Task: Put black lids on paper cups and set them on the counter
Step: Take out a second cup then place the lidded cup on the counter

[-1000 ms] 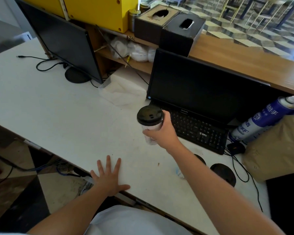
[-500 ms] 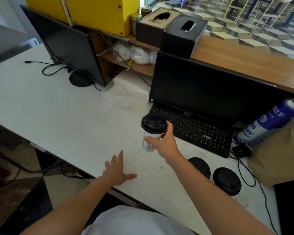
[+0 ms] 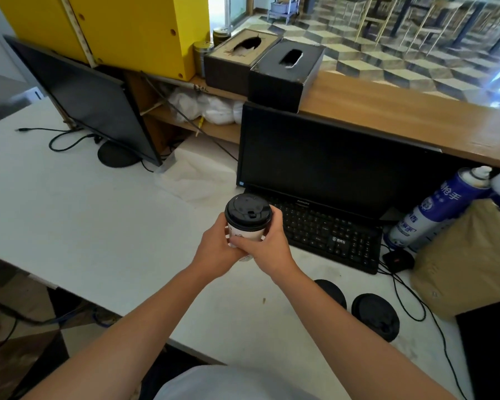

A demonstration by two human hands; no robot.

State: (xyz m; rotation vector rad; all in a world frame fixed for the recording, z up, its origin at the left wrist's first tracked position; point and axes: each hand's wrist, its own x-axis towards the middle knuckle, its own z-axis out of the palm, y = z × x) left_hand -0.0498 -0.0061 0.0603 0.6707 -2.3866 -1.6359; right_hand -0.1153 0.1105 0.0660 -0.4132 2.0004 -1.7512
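A white paper cup (image 3: 245, 231) with a black lid (image 3: 248, 212) on it is held upright above the white desk (image 3: 98, 232), just in front of the keyboard. My left hand (image 3: 217, 249) wraps its left side and my right hand (image 3: 267, 245) wraps its right side and front. Two more black lids lie flat on the desk at the right: one lid (image 3: 376, 316) in full view, the other lid (image 3: 334, 291) partly hidden behind my right forearm.
A black keyboard (image 3: 326, 235) and monitor (image 3: 324, 163) stand right behind the cup. A second monitor (image 3: 84, 96) is at the left. Blue spray cans (image 3: 433, 209), a mouse (image 3: 397, 259) and a brown bag (image 3: 468, 261) crowd the right. The wooden counter (image 3: 401, 119) carries two tissue boxes (image 3: 283, 70).
My left hand has risen off the desk and closed on the cup's left side. The cup, held in my right hand, has stayed in front of the keyboard.
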